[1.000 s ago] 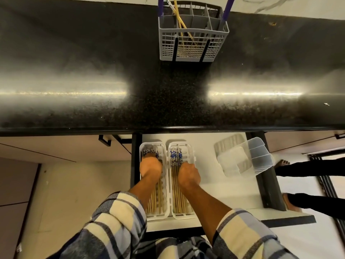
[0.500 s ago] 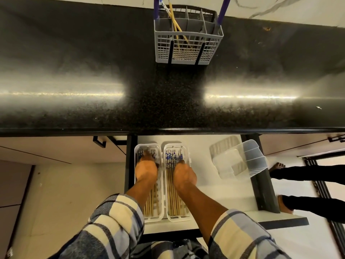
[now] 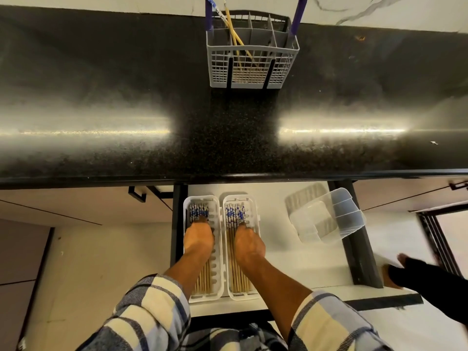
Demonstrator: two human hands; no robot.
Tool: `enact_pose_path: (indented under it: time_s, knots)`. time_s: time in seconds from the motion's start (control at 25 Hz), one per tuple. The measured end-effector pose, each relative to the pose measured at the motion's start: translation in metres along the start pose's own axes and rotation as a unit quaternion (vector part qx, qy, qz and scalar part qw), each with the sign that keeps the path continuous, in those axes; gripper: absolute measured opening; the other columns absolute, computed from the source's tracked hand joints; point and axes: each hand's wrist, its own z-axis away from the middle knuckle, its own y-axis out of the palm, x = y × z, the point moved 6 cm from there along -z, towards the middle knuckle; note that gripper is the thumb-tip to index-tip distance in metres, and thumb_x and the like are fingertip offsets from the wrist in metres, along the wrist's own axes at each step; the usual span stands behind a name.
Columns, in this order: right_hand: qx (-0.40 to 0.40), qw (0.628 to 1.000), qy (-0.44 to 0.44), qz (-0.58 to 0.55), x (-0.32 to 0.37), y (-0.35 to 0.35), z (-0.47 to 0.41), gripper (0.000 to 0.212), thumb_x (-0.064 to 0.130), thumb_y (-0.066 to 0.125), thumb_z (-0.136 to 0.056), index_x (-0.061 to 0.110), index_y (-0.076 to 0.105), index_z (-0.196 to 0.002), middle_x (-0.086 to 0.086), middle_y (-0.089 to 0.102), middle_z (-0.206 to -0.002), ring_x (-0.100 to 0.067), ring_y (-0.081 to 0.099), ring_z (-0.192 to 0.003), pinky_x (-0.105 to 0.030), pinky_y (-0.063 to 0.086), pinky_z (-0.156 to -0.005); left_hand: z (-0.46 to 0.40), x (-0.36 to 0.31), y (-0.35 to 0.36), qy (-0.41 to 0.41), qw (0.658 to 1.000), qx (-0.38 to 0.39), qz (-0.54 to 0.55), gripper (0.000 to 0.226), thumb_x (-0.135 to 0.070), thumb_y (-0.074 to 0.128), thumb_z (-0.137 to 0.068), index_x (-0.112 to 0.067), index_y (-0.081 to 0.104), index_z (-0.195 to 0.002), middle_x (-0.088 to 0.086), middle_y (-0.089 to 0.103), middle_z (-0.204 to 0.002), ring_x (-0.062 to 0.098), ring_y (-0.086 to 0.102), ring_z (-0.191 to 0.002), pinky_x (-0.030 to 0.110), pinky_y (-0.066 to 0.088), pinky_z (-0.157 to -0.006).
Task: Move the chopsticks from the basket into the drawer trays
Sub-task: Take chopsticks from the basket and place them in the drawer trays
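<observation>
A grey plastic basket [image 3: 253,69] with purple handles stands at the back of the black counter, with a few chopsticks [image 3: 234,36] leaning in its left compartment. Below, two white trays lie side by side in the pulled-out drawer [image 3: 278,249]. The left tray [image 3: 186,224] and the right tray [image 3: 256,216] each hold several chopsticks with blue-patterned tops [image 3: 198,210]. My left hand [image 3: 198,239] rests palm down on the left tray's chopsticks. My right hand [image 3: 249,245] lies the same way on the right tray's chopsticks. The fingers of both hands are hidden under the backs.
Stacked clear plastic containers [image 3: 329,219] sit tilted at the drawer's right side. The shiny black counter [image 3: 228,138] overhangs the drawer's back. Another person's dark-clad leg [image 3: 417,277] stands right of the drawer. Cabinet fronts flank the drawer.
Both hands stay on the chopsticks in the trays and have slid slightly back toward me. The other person's leg at the right has shifted.
</observation>
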Motion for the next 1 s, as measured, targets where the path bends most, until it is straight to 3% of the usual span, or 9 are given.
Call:
enact_pose_path:
  time_s: [0.12,0.28,0.44,0.52,0.6,0.72,0.84,1.0]
  knots:
    - [-0.006,1.000,-0.012,0.006,-0.001,0.003,0.004,0.030,0.008,0.054,-0.096,0.008,0.051,-0.126,-0.012,0.065,-0.118,-0.027,0.066,-0.105,-0.036,0.054,-0.086,0.001,0.005,0.000,-0.020,0.997,-0.011,0.075,0.034,-0.011,0.035,-0.103,0.004,0.058,-0.123,0.021,0.064,-0.121,0.036,0.061,-0.111,0.025,0.040,-0.071]
    - [-0.011,1.000,-0.021,0.001,-0.002,0.004,0.008,0.033,0.007,0.053,-0.097,0.008,0.047,-0.129,-0.011,0.063,-0.120,-0.027,0.064,-0.108,-0.035,0.053,-0.088,0.010,0.007,0.000,-0.075,0.992,0.012,0.104,0.041,-0.019,0.026,-0.105,-0.002,0.063,-0.111,0.018,0.069,-0.108,0.031,0.068,-0.098,0.041,0.057,-0.088]
    - [-0.015,0.999,0.001,-0.038,-0.008,0.003,0.009,0.030,0.013,0.055,-0.097,0.011,0.050,-0.126,-0.008,0.065,-0.117,-0.024,0.066,-0.104,-0.033,0.054,-0.087,0.017,0.006,0.002,-0.095,0.987,0.038,0.121,0.040,-0.019,0.027,-0.106,0.001,0.059,-0.118,0.020,0.067,-0.114,0.033,0.066,-0.103,0.039,0.055,-0.090]
    - [-0.008,0.999,0.007,-0.051,-0.010,0.002,0.010,0.028,0.015,0.056,-0.097,0.013,0.052,-0.124,-0.007,0.067,-0.114,-0.023,0.066,-0.102,-0.032,0.055,-0.086,0.014,0.008,0.005,-0.082,0.989,0.036,0.119,0.032,-0.019,0.034,-0.105,-0.004,0.055,-0.124,0.018,0.064,-0.116,0.031,0.065,-0.103,0.036,0.055,-0.084]
    - [0.004,0.999,-0.001,-0.052,-0.012,0.004,0.010,0.030,0.014,0.057,-0.095,0.013,0.052,-0.124,-0.007,0.066,-0.114,-0.023,0.066,-0.102,-0.033,0.055,-0.086,0.011,0.010,0.009,-0.067,0.993,0.022,0.093,0.024,-0.024,0.037,-0.103,-0.013,0.050,-0.120,0.012,0.062,-0.105,0.026,0.065,-0.092,0.034,0.057,-0.073]
    - [0.020,0.999,-0.012,-0.036,-0.014,0.008,0.011,0.031,0.013,0.058,-0.094,0.012,0.053,-0.125,-0.007,0.065,-0.117,-0.023,0.065,-0.105,-0.032,0.054,-0.088,0.007,0.013,0.018,-0.036,0.995,-0.011,0.095,0.042,-0.043,0.028,-0.099,-0.016,0.054,-0.119,0.012,0.067,-0.104,0.030,0.069,-0.091,0.043,0.060,-0.080]
    - [0.020,0.999,-0.017,-0.022,-0.015,0.012,0.014,0.028,0.014,0.055,-0.096,0.011,0.056,-0.124,-0.007,0.064,-0.120,-0.022,0.064,-0.107,-0.030,0.053,-0.090,0.012,0.012,0.014,-0.035,0.994,-0.028,0.098,0.037,-0.019,0.039,-0.101,-0.008,0.047,-0.136,0.015,0.061,-0.126,0.032,0.062,-0.112,0.035,0.052,-0.090]
    - [0.018,0.999,-0.023,-0.019,-0.015,0.015,0.017,0.026,0.013,0.054,-0.097,0.010,0.059,-0.122,-0.006,0.064,-0.117,-0.020,0.064,-0.104,-0.029,0.054,-0.088,0.017,0.009,0.011,-0.009,0.998,-0.029,0.052,0.039,-0.015,0.046,-0.098,-0.011,0.043,-0.136,0.014,0.061,-0.121,0.030,0.064,-0.104,0.037,0.056,-0.083]
